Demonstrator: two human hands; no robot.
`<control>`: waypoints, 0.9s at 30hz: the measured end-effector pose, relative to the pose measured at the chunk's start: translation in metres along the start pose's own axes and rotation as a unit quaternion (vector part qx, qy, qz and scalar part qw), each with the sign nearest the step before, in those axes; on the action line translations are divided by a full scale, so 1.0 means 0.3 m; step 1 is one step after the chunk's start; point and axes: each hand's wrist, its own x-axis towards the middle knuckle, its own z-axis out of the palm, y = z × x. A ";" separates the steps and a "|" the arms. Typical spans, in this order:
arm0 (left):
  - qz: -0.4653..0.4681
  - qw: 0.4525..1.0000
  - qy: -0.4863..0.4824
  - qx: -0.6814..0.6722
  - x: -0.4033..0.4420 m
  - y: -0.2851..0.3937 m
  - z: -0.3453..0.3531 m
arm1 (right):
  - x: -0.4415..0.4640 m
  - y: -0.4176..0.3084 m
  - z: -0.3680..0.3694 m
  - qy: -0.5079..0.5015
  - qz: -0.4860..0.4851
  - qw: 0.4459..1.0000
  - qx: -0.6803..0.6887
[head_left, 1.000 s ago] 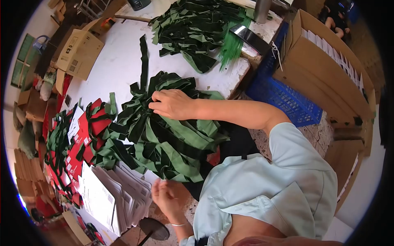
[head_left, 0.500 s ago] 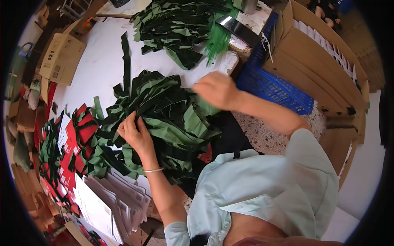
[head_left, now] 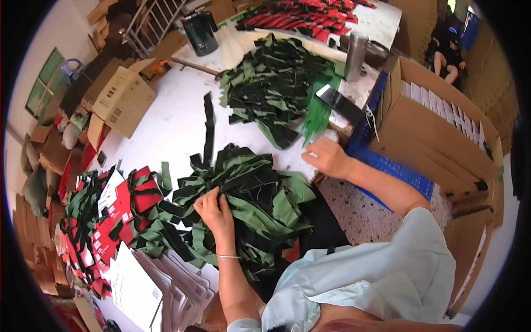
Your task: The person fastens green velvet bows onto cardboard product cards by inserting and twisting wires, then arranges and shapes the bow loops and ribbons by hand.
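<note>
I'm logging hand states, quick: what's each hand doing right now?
Left hand: fingers bent on green strips; grip unclear.
Right hand: curled near thin green strands; hold can't be told.

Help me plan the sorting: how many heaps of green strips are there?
3: far heap beside the steel tumbler; near heap under the left hand; side heap among red cards, running into the near one. Others may be hidden.

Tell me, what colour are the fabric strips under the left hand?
The fabric strips are dark and lighter green, as the head view shows best.
</note>
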 end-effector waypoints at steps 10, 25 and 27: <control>-0.003 0.999 0.027 -0.039 -0.006 -0.032 0.003 | 0.503 -0.553 -0.155 0.135 -0.221 0.947 0.189; -0.108 0.986 -0.035 -0.124 -0.015 -0.055 -0.047 | 0.446 -0.323 0.223 -0.111 0.115 0.925 0.345; -0.108 0.985 -0.051 -0.121 -0.004 -0.061 -0.056 | 0.452 -0.318 0.216 -0.118 0.117 0.918 0.359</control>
